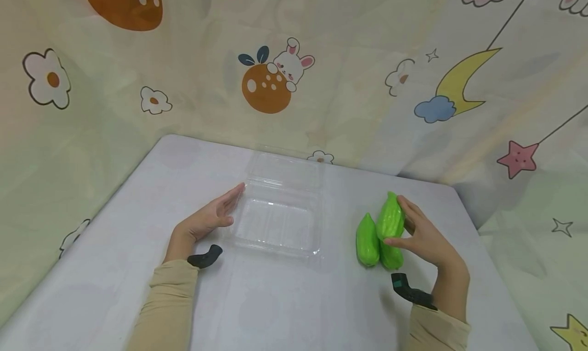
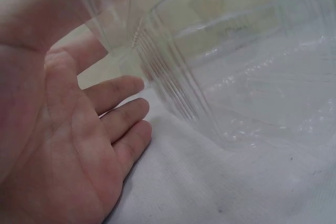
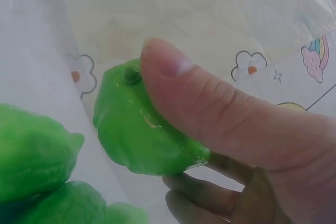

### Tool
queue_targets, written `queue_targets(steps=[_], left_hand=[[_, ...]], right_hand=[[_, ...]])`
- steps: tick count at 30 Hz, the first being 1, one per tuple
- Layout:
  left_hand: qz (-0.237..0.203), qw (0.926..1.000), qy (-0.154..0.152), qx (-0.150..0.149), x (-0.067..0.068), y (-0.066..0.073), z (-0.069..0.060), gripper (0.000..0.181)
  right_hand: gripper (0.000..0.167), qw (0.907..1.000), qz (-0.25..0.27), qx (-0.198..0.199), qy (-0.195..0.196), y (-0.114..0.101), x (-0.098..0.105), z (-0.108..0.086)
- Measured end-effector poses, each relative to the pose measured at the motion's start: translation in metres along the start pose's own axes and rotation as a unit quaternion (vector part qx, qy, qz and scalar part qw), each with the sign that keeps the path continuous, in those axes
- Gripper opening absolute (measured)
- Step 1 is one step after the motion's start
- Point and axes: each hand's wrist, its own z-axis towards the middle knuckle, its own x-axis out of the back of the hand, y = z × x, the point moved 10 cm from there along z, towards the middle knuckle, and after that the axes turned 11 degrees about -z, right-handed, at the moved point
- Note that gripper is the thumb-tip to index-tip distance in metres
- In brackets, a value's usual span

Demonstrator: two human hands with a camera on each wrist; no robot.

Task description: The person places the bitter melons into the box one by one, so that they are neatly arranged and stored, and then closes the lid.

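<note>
A clear plastic box (image 1: 275, 223) with its lid folded back lies on the white table. My left hand (image 1: 209, 218) is at the box's left side, fingers relaxed and palm toward its wall; in the left wrist view the hand (image 2: 79, 114) is beside the ribbed corner of the box (image 2: 173, 77). My right hand (image 1: 424, 239) grips a bright green bumpy vegetable (image 1: 390, 218) between thumb and fingers, above others (image 1: 367, 241) on the table. In the right wrist view the thumb of my right hand (image 3: 226, 124) presses on the held vegetable (image 3: 142, 124).
Behind the white table (image 1: 294, 310) hangs a patterned cloth (image 1: 349, 75) with rabbit, moon and star prints. The opened lid (image 1: 285, 170) reaches the table's back edge. More green vegetables (image 3: 34, 150) lie at lower left in the right wrist view.
</note>
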Motion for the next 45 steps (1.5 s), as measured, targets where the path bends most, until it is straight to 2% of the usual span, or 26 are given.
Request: queue_targets(steps=[21, 30, 36, 45], left_hand=[[0.000, 0.9999, -0.014, -0.003, -0.002, -0.004, 0.010, 0.096], [-0.003, 0.9998, -0.017, -0.011, -0.002, -0.001, 0.011, 0.099], [0.000, 0.9997, -0.021, -0.011, 0.002, -0.003, 0.008, 0.095], [0.001, 0.9999, -0.014, -0.009, 0.004, -0.004, 0.002, 0.095]], right_hand=[[0.112, 0.9998, -0.011, 0.016, 0.009, -0.022, 0.002, 0.007], [0.110, 0.9997, 0.004, 0.024, 0.003, -0.038, -0.009, 0.018], [0.114, 0.9989, 0.017, 0.042, 0.004, -0.056, -0.020, 0.028], [0.114, 0.9972, -0.017, 0.072, 0.011, -0.088, -0.034, 0.043]])
